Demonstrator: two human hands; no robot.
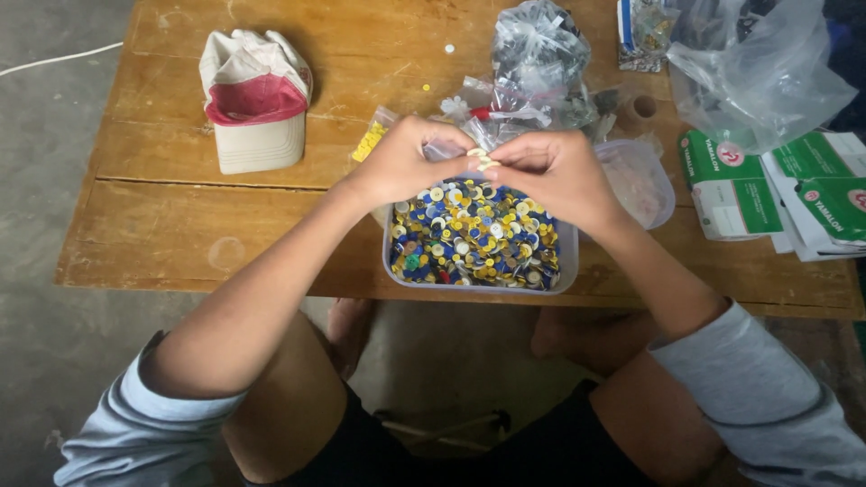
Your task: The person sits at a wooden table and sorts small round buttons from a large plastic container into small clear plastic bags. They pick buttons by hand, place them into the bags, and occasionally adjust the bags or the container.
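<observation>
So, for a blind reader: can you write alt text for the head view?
Both hands, left hand and right hand, pinch small pale buttons above a clear tub full of coloured buttons on a wooden table, beside a cap.

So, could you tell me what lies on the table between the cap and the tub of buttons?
In the head view, only the left hand and forearm cross above it; otherwise bare wooden table separates cap and tub.

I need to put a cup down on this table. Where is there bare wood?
Bare wood lies on the table left of and in front of the cap, and behind it toward the bags. It is crowded around the button tub, under both hands, and right toward the clear bags and green boxes.
</observation>
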